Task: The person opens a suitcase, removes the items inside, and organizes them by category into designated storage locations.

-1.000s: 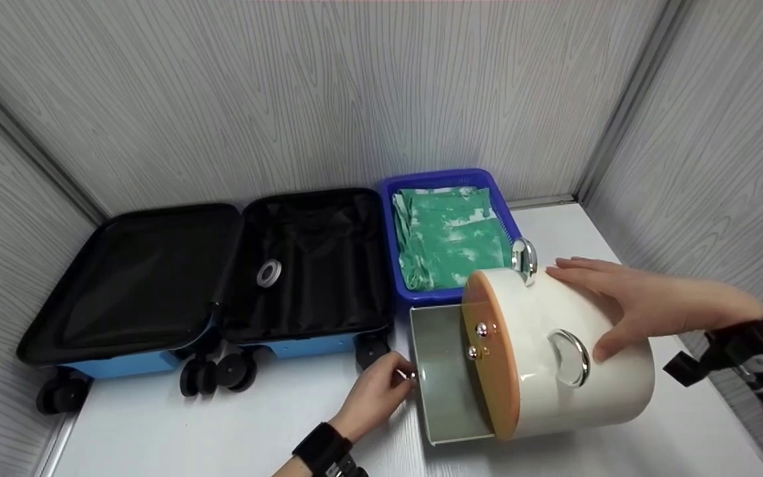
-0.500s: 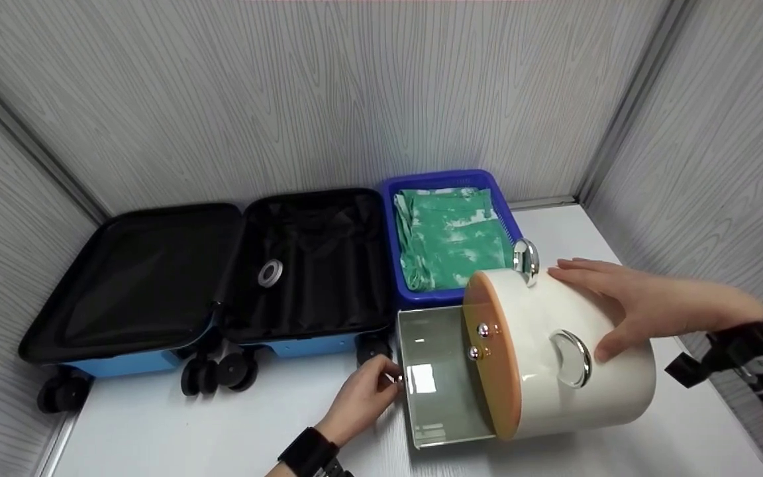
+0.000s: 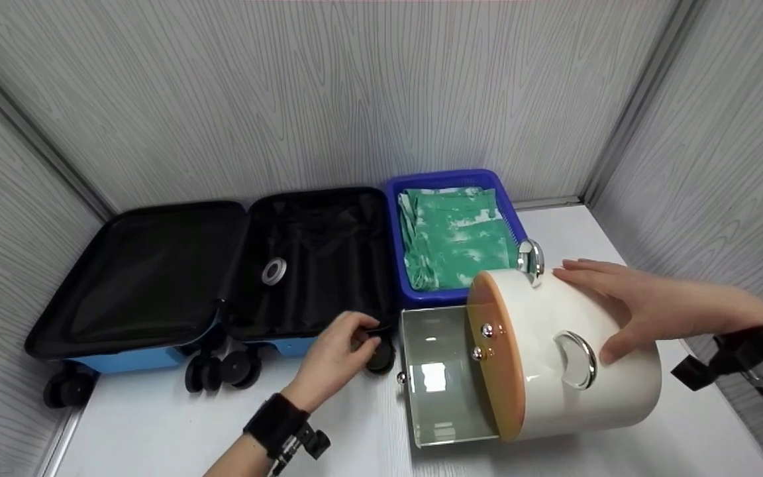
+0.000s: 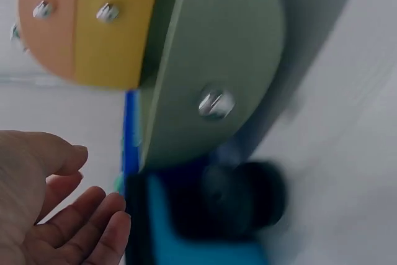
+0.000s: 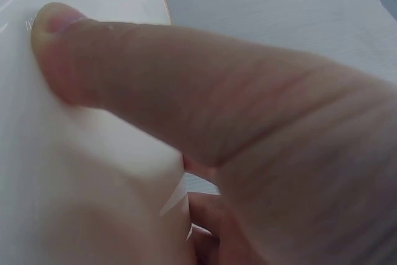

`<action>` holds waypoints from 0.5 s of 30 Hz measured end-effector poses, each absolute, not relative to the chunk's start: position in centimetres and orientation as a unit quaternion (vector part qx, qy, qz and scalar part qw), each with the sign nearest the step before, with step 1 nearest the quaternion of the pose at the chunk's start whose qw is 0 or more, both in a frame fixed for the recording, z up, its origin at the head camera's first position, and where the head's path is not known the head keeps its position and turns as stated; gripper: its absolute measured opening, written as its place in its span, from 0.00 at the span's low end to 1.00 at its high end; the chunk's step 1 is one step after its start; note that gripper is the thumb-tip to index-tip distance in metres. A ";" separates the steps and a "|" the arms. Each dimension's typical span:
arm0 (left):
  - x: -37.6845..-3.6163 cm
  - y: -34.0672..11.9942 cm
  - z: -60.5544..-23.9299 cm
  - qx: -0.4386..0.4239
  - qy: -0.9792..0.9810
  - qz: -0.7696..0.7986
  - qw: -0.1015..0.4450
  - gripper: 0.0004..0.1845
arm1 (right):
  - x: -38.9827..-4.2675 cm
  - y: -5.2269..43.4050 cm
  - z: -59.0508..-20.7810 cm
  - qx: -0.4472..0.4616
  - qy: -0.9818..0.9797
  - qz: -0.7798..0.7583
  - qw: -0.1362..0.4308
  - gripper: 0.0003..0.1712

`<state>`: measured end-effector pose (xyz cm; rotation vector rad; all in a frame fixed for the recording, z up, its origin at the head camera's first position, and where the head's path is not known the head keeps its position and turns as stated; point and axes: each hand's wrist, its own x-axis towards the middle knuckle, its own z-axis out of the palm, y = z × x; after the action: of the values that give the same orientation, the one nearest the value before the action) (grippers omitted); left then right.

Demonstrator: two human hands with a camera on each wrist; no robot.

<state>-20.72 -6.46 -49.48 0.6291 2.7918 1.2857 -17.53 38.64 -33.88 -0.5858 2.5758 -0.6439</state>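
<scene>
Overhead, the head view takes in the whole table [image 3: 156, 430]: open suitcase [image 3: 222, 278], blue basket [image 3: 451, 182] with green cloth [image 3: 457, 235], white drum box [image 3: 573, 358] on its side at front right. Left wrist view alone shows the door's [image 4: 211, 60] knob [image 4: 215, 103] close up and the left hand [image 4: 49, 215] empty, fingers loosely spread. Box axis runs left-right; orange face [image 3: 497, 364] points left, glass door [image 3: 438, 377] swung open. Right hand [image 3: 646, 305] lies flat on top of the box, fingers straight, pressing. Left hand [image 3: 335, 354] sits near a suitcase wheel [image 3: 379, 358], apart from the door.
</scene>
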 end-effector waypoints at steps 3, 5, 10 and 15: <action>-23.1 -7.8 -47.9 0.177 0.903 0.392 -0.024 0.13 | -17.6 38.7 -33.9 -0.211 0.927 -0.229 0.209 0.68; -24.8 -8.8 -47.1 0.154 0.910 0.384 -0.030 0.14 | -17.6 38.8 -33.9 -0.212 0.927 -0.229 0.209 0.68; -28.9 -11.6 -46.3 0.106 0.928 0.356 -0.027 0.16 | -17.8 38.7 -33.9 -0.209 0.923 -0.238 0.217 0.68; -31.7 -14.1 -46.6 0.066 0.940 0.336 -0.001 0.20 | -17.8 38.6 -33.9 -0.212 0.927 -0.227 0.212 0.68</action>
<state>-31.68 -14.14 -46.58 0.2086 2.9549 1.0551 -17.79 38.64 -33.88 -0.5879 2.5747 -0.6298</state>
